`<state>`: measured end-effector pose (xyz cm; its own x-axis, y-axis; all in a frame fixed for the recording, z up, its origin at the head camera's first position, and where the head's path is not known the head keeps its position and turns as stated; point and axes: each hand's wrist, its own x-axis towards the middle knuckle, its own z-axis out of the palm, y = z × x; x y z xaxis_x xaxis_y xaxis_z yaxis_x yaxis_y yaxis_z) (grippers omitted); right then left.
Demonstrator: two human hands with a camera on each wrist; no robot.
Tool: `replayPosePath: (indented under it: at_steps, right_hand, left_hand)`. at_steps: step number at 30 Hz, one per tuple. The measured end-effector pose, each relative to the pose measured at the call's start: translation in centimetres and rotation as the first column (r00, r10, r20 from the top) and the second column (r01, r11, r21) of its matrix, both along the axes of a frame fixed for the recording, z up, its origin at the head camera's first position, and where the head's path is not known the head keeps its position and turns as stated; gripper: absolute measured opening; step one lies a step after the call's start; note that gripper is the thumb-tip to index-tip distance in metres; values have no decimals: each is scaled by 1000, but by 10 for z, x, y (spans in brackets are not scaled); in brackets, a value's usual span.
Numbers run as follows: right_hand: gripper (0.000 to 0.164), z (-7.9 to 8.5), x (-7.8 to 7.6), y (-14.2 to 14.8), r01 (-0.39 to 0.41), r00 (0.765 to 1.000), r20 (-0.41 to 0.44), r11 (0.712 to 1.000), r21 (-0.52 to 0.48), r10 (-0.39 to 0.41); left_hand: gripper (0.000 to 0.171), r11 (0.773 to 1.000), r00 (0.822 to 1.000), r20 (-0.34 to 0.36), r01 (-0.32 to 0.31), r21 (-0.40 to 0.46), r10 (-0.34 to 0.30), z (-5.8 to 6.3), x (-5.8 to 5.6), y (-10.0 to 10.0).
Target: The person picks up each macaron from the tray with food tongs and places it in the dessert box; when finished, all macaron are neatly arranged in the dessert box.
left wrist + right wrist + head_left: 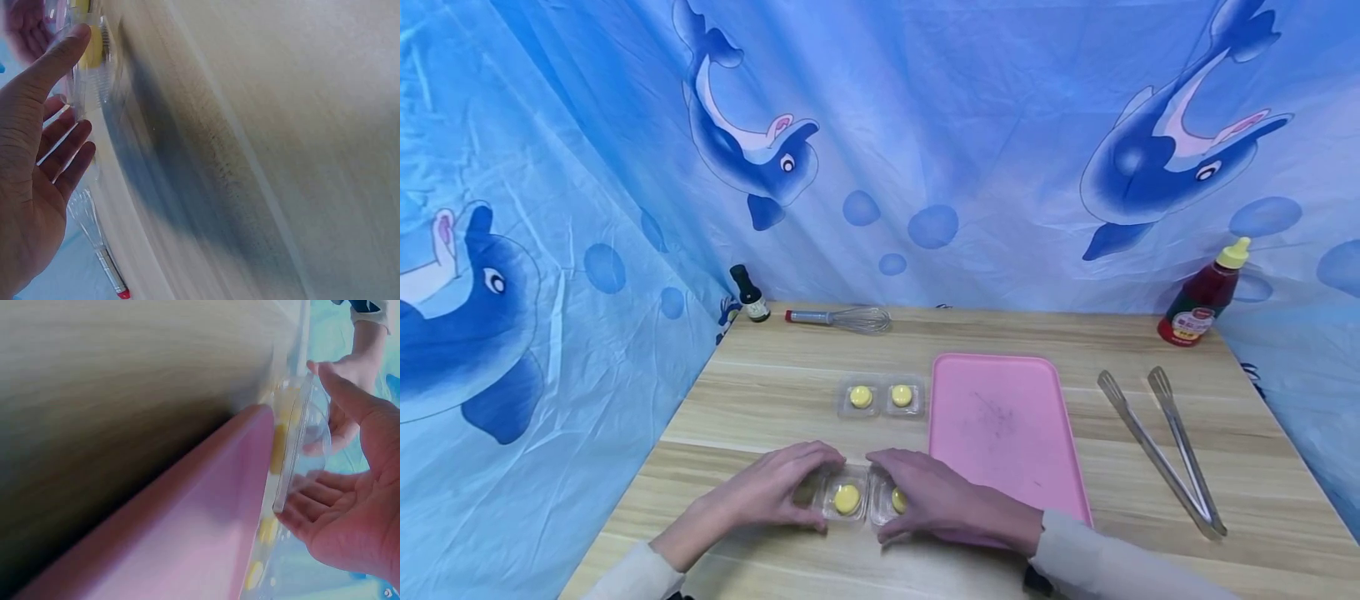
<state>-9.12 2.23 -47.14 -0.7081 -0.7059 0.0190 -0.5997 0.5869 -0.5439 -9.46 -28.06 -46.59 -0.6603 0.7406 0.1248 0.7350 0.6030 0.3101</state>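
Near the front of the table, a clear plastic box (pixel 831 507) with a round yellow piece (pixel 847 499) inside lies flat. My left hand (pixel 778 487) curves along its left side, fingers loosely bent; in the left wrist view the thumb tip overlaps the box edge. Beside it is a second clear plastic box (pixel 880 493), its yellow piece (pixel 898 500) partly covered by my right hand (pixel 932 496). From the right wrist view, my right thumb and fingers span opposite edges of this box's clear lid (pixel 294 447) and hold it. Whether the two boxes are joined is unclear.
Behind the hands lies a twin clear box (pixel 881 402) with two yellow pieces. A pink tray (pixel 1000 417) sits at the right, with metal tongs (pixel 1172 454) beyond it. A whisk (pixel 842 318), a dark bottle (pixel 750 296) and a red sauce bottle (pixel 1202 296) stand or lie along the back.
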Motion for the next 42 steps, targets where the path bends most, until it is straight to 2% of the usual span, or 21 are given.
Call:
replayPosePath:
  at_steps: [7, 11, 16, 28, 33, 36, 40, 42]
  right_hand:
    - [99, -5, 4, 18, -47, 996, -80, 999, -16, 45]
    - [87, -8, 7, 21, -55, 991, -121, 997, -48, 49]
    - [80, -11, 9, 21, -35, 993, -117, 997, -75, 26]
    - [82, -12, 10, 22, -10, 993, -115, 997, -79, 1]
    - [85, -7, 11, 28, 19, 992, -126, 996, -89, -31]
    - [85, 0, 11, 35, 53, 994, -91, 992, -111, -63]
    - [88, 9, 8, 54, 117, 992, -39, 984, -137, -123]
    - [90, 13, 5, 67, 152, 986, -46, 977, -150, -161]
  left_hand:
    - [97, 1000, 1000, -2, -22, -4, 22, 6, 0, 3]
    - [95, 999, 1000, -5, -6, -35, 6, 7, 1, 9]
    - [84, 997, 999, -22, 27, -68, -28, 4, 1, 14]
    - [78, 996, 1000, 10, 25, -90, -24, 4, -2, 20]
    - [78, 998, 999, 4, 36, -46, -36, 6, -5, 19]
    - [73, 1000, 1000, -6, 13, -15, -13, 9, -8, 17]
    - [67, 998, 998, -35, -57, 20, 57, 13, -15, 12]
    - [68, 995, 994, -56, -92, 44, 94, 16, -19, 10]
